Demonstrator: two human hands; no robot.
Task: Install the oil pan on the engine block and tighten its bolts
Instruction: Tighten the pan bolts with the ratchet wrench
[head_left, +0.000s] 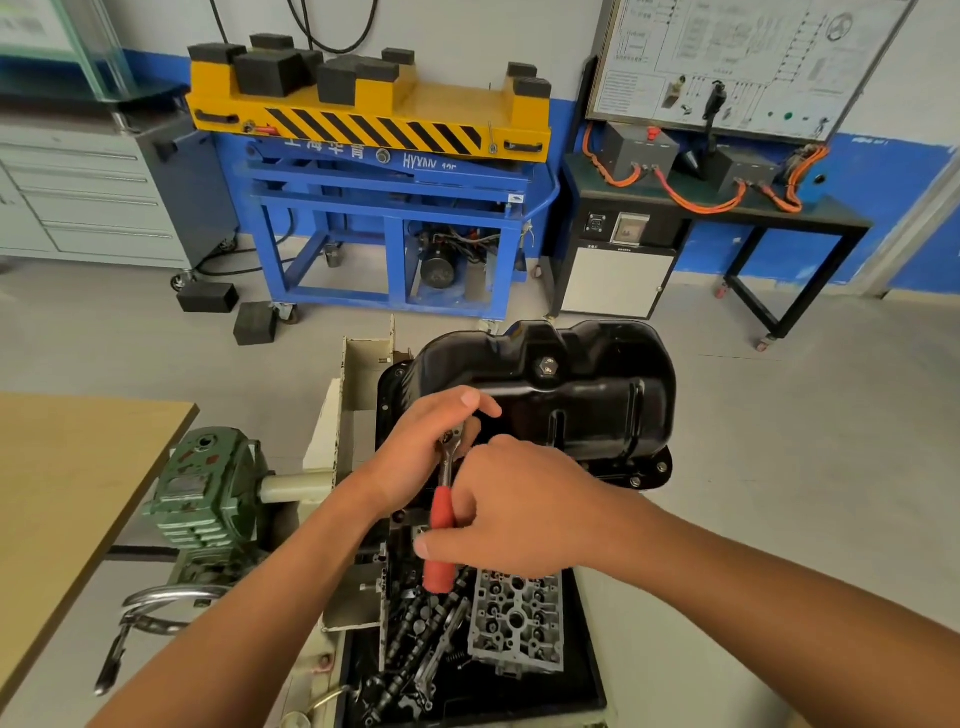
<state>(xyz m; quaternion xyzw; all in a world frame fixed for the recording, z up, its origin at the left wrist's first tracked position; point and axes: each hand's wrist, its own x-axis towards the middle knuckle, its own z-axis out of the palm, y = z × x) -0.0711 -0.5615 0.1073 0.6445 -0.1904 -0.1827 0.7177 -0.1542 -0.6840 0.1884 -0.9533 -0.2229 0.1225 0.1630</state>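
A: Why both hands on the ratchet (441, 519)?

B: Steadiness, I'd say: the left hand (426, 447) clasps its head, the right hand (514, 514) grips the red handle for leverage. The oil pan (587, 395) lies at 1 o'clock.

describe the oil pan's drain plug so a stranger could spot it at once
Find the glossy black oil pan in the middle of the view, just beyond the red-handled ratchet. The drain plug is the one large hex head on its raised far face. The small bolts all sit low along the flat rim.
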